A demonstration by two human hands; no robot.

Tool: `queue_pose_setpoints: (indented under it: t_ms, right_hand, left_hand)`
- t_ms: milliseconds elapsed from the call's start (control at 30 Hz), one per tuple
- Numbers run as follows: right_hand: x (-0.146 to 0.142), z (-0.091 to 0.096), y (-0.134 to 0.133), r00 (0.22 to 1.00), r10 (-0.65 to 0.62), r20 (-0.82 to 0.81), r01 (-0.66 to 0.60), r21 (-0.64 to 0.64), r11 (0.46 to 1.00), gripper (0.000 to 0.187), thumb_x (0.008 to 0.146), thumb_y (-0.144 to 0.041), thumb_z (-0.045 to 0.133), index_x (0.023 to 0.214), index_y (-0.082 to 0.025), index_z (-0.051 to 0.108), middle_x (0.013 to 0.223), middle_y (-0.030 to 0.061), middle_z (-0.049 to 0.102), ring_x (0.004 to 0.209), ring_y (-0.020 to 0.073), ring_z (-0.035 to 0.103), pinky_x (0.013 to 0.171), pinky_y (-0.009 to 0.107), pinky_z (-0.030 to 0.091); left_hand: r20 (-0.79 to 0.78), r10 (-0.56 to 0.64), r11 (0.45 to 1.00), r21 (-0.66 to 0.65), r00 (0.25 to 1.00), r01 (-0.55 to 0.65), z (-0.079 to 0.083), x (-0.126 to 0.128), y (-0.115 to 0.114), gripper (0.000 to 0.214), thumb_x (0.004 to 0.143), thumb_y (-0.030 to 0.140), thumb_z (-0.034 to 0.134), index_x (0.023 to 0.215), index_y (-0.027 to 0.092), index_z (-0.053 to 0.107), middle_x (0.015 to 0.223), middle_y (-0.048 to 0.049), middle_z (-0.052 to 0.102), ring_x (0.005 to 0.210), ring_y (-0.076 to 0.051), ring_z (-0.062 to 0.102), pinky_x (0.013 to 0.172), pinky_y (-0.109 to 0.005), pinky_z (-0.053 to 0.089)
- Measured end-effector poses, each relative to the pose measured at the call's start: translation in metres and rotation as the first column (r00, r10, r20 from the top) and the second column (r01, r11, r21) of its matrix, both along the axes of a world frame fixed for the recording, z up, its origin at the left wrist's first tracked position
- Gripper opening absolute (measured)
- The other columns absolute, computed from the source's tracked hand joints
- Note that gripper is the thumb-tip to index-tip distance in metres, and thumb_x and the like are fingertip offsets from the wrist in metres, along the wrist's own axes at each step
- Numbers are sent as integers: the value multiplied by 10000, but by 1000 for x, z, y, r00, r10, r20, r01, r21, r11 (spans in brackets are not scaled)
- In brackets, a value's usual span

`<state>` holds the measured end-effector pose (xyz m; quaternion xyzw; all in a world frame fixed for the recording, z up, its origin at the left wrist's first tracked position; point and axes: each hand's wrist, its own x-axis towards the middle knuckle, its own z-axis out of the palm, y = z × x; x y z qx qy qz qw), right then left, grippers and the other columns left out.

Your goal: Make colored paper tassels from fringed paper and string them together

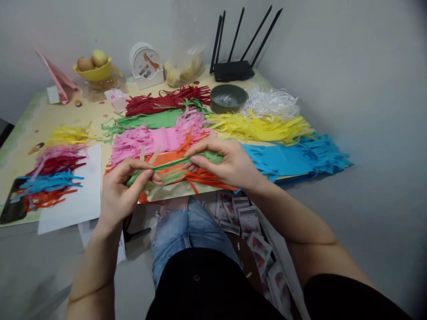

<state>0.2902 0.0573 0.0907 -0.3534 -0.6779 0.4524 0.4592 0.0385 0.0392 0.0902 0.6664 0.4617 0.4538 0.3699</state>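
Note:
A green fringed paper strip stretches between my two hands, above the table's front edge. My left hand pinches its left end between thumb and fingers. At the other end my right hand grips it, with the thumb and fingertips closed together. Just behind and beneath lies orange fringed paper, partly hidden by my hands. Beyond it are pink fringed paper, green fringed paper and dark red fringed paper. Yellow fringed paper and blue fringed paper lie to the right.
Several small coloured tassels lie at left, near white paper and a dark phone. A dark green bowl, white shredded strips and a black router stand at the back. Packets sit below the table.

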Motion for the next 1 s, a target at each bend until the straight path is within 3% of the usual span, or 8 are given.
queue_pose_setpoints:
  t_ms: [200,400,533,600,667,800,900,1000]
  right_hand:
    - [-1,-4,10,963,109,-247,-160,-199,967,218,812,-344,806,936,-165,818,825,52,806,740,160,779,726,269,666]
    - [0,-6,18,943,155,-295,-236,-266,935,208,705,-338,888,801,-167,817,814,58,807,755,180,785,726,277,670]
    - [0,-10,17,958,122,-259,-176,-199,964,149,748,-302,832,793,-163,807,803,56,805,729,170,778,703,259,651]
    - [2,-10,14,986,79,-146,-93,-91,992,82,788,-235,762,804,-168,807,815,49,807,740,159,774,713,242,633]
    - [5,-8,11,998,41,37,-44,71,997,114,807,-170,695,823,-177,808,823,38,809,734,143,765,710,222,609]
    - [12,1,7,941,46,334,-177,375,910,173,854,-147,635,901,-190,796,894,38,816,764,129,762,729,213,582]
    - [13,7,6,901,75,428,-289,462,839,167,906,-164,622,956,-201,777,956,47,813,853,136,766,788,227,579]
    - [14,10,4,887,77,456,-324,493,807,156,932,-179,621,984,-215,763,956,42,808,884,137,763,803,227,573]
  left_hand:
    - [318,18,972,-228,948,58,0,5,7,188,782,316,811,917,189,783,639,-7,722,578,-162,716,756,-362,655]
    - [368,11,972,-224,930,77,-3,8,10,142,695,298,846,741,192,764,608,-12,710,516,-143,662,750,-389,662]
    - [372,-55,984,-139,927,114,-13,4,7,46,764,199,750,719,209,757,691,-16,751,582,-156,711,732,-351,647]
    - [268,-104,990,-68,958,126,-14,-1,5,123,812,152,677,756,217,765,762,-24,775,675,-169,745,750,-327,635]
    - [50,-162,987,-3,986,162,-7,-6,4,166,830,121,637,795,218,766,857,-39,798,807,-189,766,828,-333,620]
    - [-320,-154,956,191,935,222,15,-3,4,155,850,152,657,925,233,765,1152,-57,781,1183,-252,695,1136,-448,464]
    - [-400,-164,934,230,902,272,22,7,7,169,895,238,665,1022,252,776,1079,-43,799,1087,-241,729,1137,-448,454]
    - [-405,-250,936,131,879,326,19,16,12,157,912,299,667,982,246,798,939,-38,807,857,-202,745,947,-354,553]
